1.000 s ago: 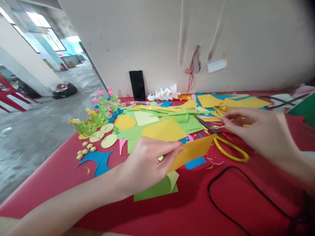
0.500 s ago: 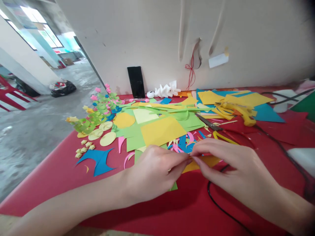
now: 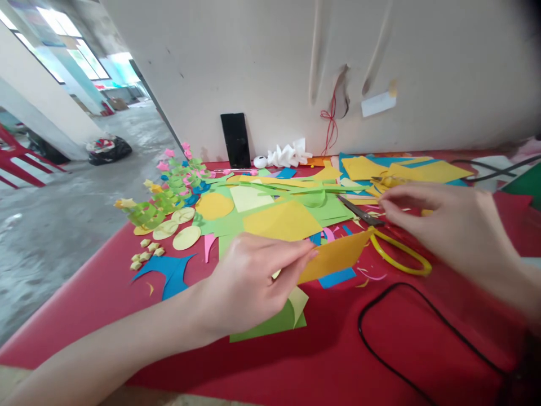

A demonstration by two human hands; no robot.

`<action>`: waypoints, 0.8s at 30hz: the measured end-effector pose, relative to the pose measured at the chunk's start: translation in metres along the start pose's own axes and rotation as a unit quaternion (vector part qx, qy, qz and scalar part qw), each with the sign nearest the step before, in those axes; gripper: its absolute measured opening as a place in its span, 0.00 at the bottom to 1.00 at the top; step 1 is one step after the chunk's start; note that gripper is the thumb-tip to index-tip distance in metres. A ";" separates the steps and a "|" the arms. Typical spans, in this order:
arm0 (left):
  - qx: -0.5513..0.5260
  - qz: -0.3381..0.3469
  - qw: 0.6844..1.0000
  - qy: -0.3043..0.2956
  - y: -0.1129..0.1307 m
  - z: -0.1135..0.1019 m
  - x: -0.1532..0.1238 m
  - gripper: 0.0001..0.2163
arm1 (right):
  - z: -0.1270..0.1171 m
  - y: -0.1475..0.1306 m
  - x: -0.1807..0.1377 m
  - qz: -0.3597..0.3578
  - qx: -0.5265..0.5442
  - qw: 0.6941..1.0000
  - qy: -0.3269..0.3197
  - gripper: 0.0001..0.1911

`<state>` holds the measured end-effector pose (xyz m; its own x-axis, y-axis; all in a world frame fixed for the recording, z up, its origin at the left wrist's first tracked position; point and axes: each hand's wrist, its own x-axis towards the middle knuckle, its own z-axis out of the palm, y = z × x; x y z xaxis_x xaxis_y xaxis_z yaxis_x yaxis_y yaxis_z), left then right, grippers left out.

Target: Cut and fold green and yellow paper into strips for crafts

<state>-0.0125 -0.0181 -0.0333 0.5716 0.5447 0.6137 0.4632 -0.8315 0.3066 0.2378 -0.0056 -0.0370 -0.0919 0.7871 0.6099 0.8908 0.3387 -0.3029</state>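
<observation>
My left hand (image 3: 253,282) is closed in a pinch on the near left edge of an orange paper piece (image 3: 336,255), held tilted just above the red table (image 3: 127,316). Off to the right, my right hand (image 3: 452,225) hovers with its fingertips pinched together; what they hold, if anything, is too small to make out. Below those fingertips lie scissors with yellow handles (image 3: 401,258), their blades pointing up and left. A green sheet with a curled corner (image 3: 274,326) lies under my left hand.
Cut coloured papers cover the table's middle: an orange square (image 3: 281,221), pale discs (image 3: 186,238), a blue scrap (image 3: 167,273), folded green chains (image 3: 169,194). A black cable (image 3: 422,313) loops at front right. A black phone (image 3: 235,140) leans on the wall.
Half a second ago both hands pinched the orange piece together. My right hand has since moved away up and right over the scissors, and my left hand alone holds the piece.
</observation>
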 end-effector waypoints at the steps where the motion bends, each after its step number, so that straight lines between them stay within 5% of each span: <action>1: -0.005 0.002 1.000 -0.003 0.000 0.001 0.000 0.05 | -0.002 0.000 0.001 0.004 -0.001 1.000 0.004 0.09; 7: -0.060 -0.014 0.998 -0.013 -0.002 0.009 0.000 0.07 | -0.012 -0.032 -0.009 -0.088 0.101 0.987 -0.087 0.09; 11: -0.071 -0.041 0.996 -0.022 -0.005 0.015 -0.002 0.17 | -0.005 -0.043 -0.019 -0.157 0.095 0.980 -0.072 0.05; 24: -0.027 0.012 0.999 -0.038 0.001 0.019 -0.004 0.05 | 0.009 -0.057 -0.040 -0.224 0.062 0.971 -0.051 0.09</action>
<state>-0.0012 -0.0186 -0.0496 0.6327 0.5292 0.5654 0.4131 -0.8482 0.3317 0.1863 -0.0517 -0.0509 -0.5072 0.5921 0.6263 0.6917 0.7131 -0.1140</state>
